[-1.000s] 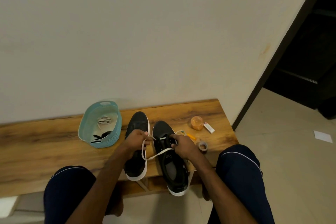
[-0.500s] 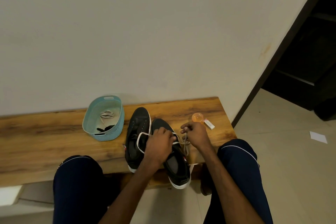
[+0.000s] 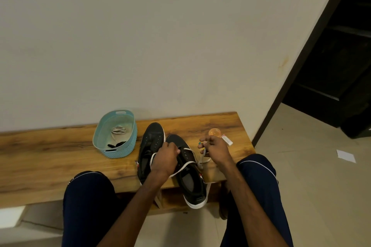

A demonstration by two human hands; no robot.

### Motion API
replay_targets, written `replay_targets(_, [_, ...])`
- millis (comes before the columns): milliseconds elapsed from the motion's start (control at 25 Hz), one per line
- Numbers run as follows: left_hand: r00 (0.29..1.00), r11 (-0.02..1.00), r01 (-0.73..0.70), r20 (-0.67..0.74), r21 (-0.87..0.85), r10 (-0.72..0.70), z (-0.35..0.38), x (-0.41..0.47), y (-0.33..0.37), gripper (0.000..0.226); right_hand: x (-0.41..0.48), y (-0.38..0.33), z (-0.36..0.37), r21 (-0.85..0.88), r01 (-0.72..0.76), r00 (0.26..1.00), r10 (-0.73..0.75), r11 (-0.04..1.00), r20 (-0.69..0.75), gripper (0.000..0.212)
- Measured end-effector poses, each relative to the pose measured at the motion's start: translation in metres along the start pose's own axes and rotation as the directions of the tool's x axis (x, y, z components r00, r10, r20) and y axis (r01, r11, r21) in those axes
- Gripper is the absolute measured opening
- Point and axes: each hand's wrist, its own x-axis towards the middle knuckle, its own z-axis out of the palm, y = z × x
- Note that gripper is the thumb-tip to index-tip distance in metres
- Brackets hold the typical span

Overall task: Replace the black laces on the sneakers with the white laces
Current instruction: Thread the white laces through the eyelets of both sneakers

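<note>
The wooden tabletop (image 3: 50, 150) carries two black, white-soled sneakers side by side, toes to the wall. The left sneaker (image 3: 151, 142) lies wholly on the wood, while the heel of the right sneaker (image 3: 192, 182) overhangs the near edge. A blue basket (image 3: 118, 152) stands just left of them, holding a black lace (image 3: 117, 144) and a bundled spare lace (image 3: 118, 130).

The left hand (image 3: 166, 158) is curled over the right sneaker's front eyelets and appears to pinch the white lace (image 3: 181, 169), a flat, pale strand trailing across the shoe's opening. The right hand (image 3: 215, 149), raised just beside the shoe, pinches the lace's other end between thumb and fingertips, with its other fingers spread.

The lace looks light, soft and limp, so it is likely to twist or slip back through an eyelet. Its tip seems the best place to grip for threading. The sneakers are probably light, and steady only when pinned.
</note>
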Motion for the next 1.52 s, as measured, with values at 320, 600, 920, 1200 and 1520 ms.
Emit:
replay_targets(320, [0.98, 0.895, -0.175, 0.157, 0.411, 0.119, 0.031, -0.002, 0.04, 0.041, -0.009, 0.03, -0.012, -0.76, -0.07, 0.982, -0.088, 0.646, -0.165, 0.031])
replay_targets(600, [0.998, 0.99, -0.021, 0.069, 0.139, 0.012, 0.036, 0.004, 0.04, 0.018, -0.025, 0.06, 0.014, -0.839, -0.042, 0.999, 0.032, 0.542, -0.03, 0.015])
replay_targets(920, [0.971, 0.404, -0.079, -0.161, -0.911, -0.174, -0.1, -0.027, 0.026, 0.023, -0.011, 0.073, 0.022, -0.876, 0.063, 0.997, -0.062, 0.478, 0.038, 0.021])
replay_targets(1200, [0.941, 0.376, -0.271, -0.327, -0.886, -0.092, -0.182, -0.033, 0.03, 0.023, -0.044, -0.054, 0.014, 0.078, 0.249, 0.968, -0.244, 0.965, -0.065, 0.006])
replay_targets(1520, [0.93, 0.458, -0.291, -0.361, -0.84, -0.072, -0.206, -0.015, 0.071, 0.021, -0.069, -0.217, 0.029, 0.374, 0.416, 0.882, -0.468, 0.829, 0.057, 0.013])
